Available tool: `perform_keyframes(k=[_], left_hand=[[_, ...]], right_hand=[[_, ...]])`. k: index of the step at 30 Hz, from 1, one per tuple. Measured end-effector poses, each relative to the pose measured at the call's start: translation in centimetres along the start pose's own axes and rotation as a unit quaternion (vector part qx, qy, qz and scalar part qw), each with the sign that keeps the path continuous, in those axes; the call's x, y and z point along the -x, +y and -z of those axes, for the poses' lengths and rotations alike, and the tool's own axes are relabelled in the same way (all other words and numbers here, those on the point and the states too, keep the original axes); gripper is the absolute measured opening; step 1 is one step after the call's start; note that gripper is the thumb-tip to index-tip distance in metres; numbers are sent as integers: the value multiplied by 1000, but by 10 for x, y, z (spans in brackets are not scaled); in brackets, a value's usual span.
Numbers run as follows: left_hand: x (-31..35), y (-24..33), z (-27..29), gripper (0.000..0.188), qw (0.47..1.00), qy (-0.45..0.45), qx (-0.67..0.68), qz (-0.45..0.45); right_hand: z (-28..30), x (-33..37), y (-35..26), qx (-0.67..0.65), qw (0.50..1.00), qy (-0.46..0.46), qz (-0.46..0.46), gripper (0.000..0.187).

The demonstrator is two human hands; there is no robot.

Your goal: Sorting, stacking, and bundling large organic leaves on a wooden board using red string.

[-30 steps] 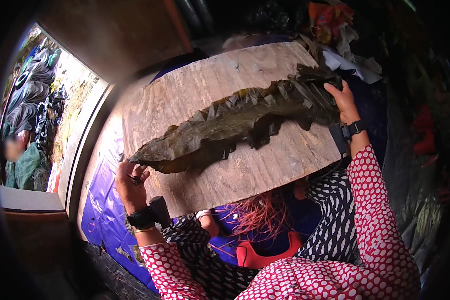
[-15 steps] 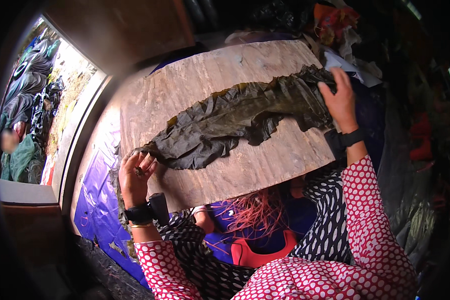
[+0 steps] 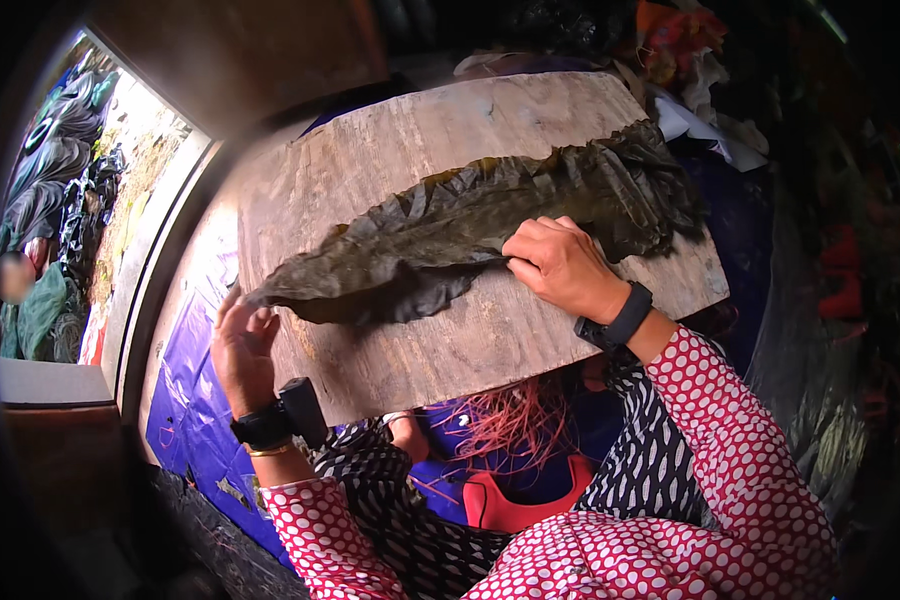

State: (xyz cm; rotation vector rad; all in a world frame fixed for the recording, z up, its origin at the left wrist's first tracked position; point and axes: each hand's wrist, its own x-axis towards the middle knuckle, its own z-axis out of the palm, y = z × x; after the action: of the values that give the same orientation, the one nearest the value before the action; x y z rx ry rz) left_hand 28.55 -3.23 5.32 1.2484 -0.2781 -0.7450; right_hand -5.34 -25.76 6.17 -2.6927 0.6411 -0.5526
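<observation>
A long, dark olive-brown kelp frond [image 3: 420,225] with ruffled edges lies slantwise across a wooden board [image 3: 400,365]. Its narrow end reaches my left hand [image 3: 245,350] at the board's left side, where the fingers pinch the tip. My right hand [image 3: 568,272] grips the frond's near edge around the middle, fingers curled and thumb pressed against it. The broad, crumpled end spreads out at the far right of the board. Part of the near edge is hidden by my right fingers.
Below the board's front edge sit a heap of reddish strings [image 3: 515,425] and a red curved piece [image 3: 525,500]. Purple sheeting [image 3: 195,400] lies at the left. A doorway with bundled nets [image 3: 45,230] stands beyond. White paper [image 3: 705,130] rests at the back right.
My right hand has moved left from the broad end and now grips the frond's near edge. My left hand has shifted left with the narrow tip, and the frond lies flatter and more stretched.
</observation>
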Motion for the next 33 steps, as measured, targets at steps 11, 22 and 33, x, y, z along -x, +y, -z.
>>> perform_keyframes(k=[11,22,33], left_hand=[[16,8,-27,38,833,206,-393,-329],[48,-20,-53,75,727,-163,-651,-144],[56,-14,-52,78,730,-172,-636,-183]], right_hand=[[-2,5,-54,-144,982,-123,-25,23],[-14,-7,-27,40,998,-48,-15,37],[-31,4,-79,13,991,-31,130,33]])
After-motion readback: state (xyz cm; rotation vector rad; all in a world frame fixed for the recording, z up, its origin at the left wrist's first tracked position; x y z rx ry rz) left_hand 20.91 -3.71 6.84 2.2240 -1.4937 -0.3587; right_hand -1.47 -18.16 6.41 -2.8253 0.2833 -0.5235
